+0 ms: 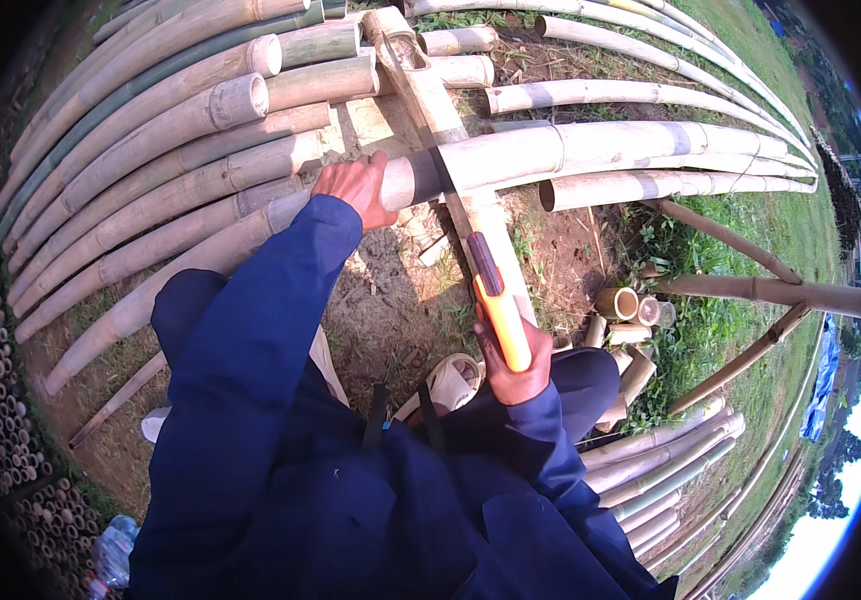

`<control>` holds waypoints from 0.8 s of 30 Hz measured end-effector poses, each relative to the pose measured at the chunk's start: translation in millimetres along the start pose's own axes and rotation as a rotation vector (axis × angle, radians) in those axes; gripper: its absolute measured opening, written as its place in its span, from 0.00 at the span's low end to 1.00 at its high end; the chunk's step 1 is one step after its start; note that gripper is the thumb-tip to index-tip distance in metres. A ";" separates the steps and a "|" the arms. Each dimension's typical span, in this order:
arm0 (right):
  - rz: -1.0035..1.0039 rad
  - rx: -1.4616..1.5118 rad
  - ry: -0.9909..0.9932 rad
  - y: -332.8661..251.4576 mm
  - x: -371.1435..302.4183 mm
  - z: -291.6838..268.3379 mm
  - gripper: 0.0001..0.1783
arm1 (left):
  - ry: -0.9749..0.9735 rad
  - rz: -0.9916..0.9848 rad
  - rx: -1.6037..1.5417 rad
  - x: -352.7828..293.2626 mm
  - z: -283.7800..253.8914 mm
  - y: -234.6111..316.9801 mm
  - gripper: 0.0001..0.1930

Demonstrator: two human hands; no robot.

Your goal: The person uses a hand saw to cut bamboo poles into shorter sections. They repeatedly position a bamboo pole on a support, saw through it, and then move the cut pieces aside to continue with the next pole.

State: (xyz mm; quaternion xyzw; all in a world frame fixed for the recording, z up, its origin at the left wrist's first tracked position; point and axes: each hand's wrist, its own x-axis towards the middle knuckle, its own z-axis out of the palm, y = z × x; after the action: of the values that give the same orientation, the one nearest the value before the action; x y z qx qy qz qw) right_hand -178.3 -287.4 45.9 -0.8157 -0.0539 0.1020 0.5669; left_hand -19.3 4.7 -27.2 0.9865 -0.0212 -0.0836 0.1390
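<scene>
My right hand [515, 362] is closed around the orange and dark handle of a hand saw [498, 290]. Its blade stretches away from me and lies against a thick bamboo pole [510, 158], near the pole's left end. A dark band colours the pole beside the blade. With my left hand [355, 190] I grip that cut end, fingers over the top. Under the pole runs a pale bamboo support [440, 110], partly hidden by the blade and pole. Whether the blade has bitten into the bamboo cannot be made out.
Many long bamboo poles [180, 180] lie side by side on the left, others [650, 95] at the far right. Short cut bamboo pieces [618, 303] sit by my right knee. A bamboo post frame [770, 290] stands right. A plastic bottle [115, 550] lies lower left.
</scene>
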 end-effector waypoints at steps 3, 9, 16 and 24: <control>-0.057 -0.011 0.022 5.6 15.8 9.2 0.09 | 0.042 0.023 0.002 -2.1 -1.3 -0.2 0.37; -0.017 -0.055 0.115 -14.0 -93.2 -27.8 0.22 | -0.045 0.002 -0.034 7.8 4.5 -8.9 0.40; -0.029 -0.057 0.004 1.0 7.5 7.5 0.08 | -0.016 0.010 0.006 5.0 -5.9 -5.8 0.39; -0.005 -0.100 0.083 -8.0 -76.8 -24.1 0.18 | -0.090 -0.027 -0.050 7.2 -3.7 -4.6 0.34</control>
State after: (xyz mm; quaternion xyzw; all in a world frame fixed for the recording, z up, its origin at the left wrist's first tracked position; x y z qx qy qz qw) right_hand -247.3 -322.3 69.5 -0.8462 -0.0376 0.0639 0.5276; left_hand -11.5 9.7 -26.1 0.9782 -0.0118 -0.1301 0.1614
